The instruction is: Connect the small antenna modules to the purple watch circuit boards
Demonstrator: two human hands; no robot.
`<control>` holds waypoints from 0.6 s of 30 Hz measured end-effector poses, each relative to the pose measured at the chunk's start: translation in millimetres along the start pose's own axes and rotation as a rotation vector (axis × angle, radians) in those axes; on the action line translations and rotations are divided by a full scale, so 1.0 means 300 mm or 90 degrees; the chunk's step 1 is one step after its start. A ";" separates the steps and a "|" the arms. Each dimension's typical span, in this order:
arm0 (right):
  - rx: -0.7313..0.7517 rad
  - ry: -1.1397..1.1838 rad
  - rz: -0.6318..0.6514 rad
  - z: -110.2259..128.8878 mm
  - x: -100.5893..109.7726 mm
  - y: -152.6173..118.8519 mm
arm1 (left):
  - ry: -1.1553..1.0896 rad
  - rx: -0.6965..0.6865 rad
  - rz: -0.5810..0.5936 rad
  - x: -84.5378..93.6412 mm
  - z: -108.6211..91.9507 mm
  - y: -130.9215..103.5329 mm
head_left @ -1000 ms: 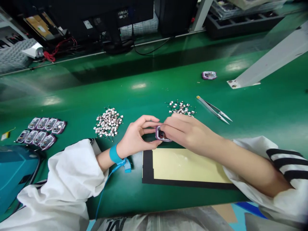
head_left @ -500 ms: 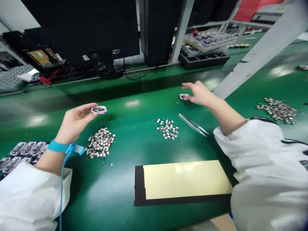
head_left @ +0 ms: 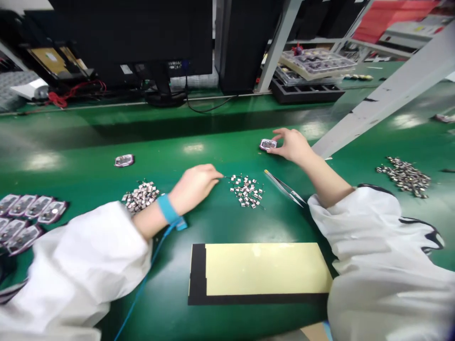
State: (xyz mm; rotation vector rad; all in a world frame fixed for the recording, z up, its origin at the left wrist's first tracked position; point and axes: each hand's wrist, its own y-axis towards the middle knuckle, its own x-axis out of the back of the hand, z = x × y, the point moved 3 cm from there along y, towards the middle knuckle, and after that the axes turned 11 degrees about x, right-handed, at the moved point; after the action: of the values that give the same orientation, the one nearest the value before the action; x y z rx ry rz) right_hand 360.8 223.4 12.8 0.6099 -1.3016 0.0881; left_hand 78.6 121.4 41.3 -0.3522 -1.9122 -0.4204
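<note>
My right hand [head_left: 293,144] reaches far across the green bench [head_left: 213,142] and pinches a small purple-framed part [head_left: 268,144] that rests on the surface. My left hand [head_left: 195,184], with a blue wrist strap [head_left: 166,209], lies low on the bench, its fingertips close together beside a small pile of tiny metal pieces [head_left: 247,190]; whether it pinches one I cannot tell. A second purple-framed part [head_left: 124,160] lies alone at the far left. A larger pile of metal pieces [head_left: 140,195] sits behind my left forearm.
Tweezers [head_left: 284,188] lie right of the small pile. A yellow sheet on a black backing [head_left: 263,270] lies near me. Several purple parts [head_left: 28,213] are lined up at the left, another metal pile [head_left: 405,175] at the right. A white slanted beam [head_left: 384,99], trays and a monitor stand behind.
My left hand has put the purple part down at the far left and moved right to the small pile. My right hand has closed on the far part. The view has tilted up.
</note>
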 end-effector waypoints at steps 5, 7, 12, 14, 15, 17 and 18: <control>0.030 0.013 0.011 0.185 0.098 -0.064 | 0.032 0.047 0.045 -0.137 -0.133 0.105; 0.049 0.012 0.014 0.265 0.146 -0.100 | 0.039 0.063 0.040 -0.146 -0.123 0.116; 0.127 0.035 0.077 0.469 0.198 -0.196 | 0.029 0.097 0.017 -0.125 -0.077 0.116; 0.164 0.022 0.096 0.553 0.176 -0.236 | 0.018 0.108 0.017 -0.120 -0.054 0.115; 0.177 0.002 0.098 0.593 0.159 -0.254 | 0.011 0.113 0.019 -0.119 -0.043 0.114; 0.198 -0.043 0.097 0.662 0.120 -0.285 | -0.001 0.116 0.024 -0.116 -0.023 0.111; 0.202 -0.057 0.098 0.688 0.102 -0.295 | -0.006 0.116 0.027 -0.114 -0.015 0.107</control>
State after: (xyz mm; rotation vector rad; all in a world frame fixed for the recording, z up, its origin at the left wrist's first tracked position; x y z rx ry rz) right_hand 224.0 44.0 35.5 0.7887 -1.4332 0.4039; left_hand 108.5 146.6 14.9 -0.2746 -1.9318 -0.2141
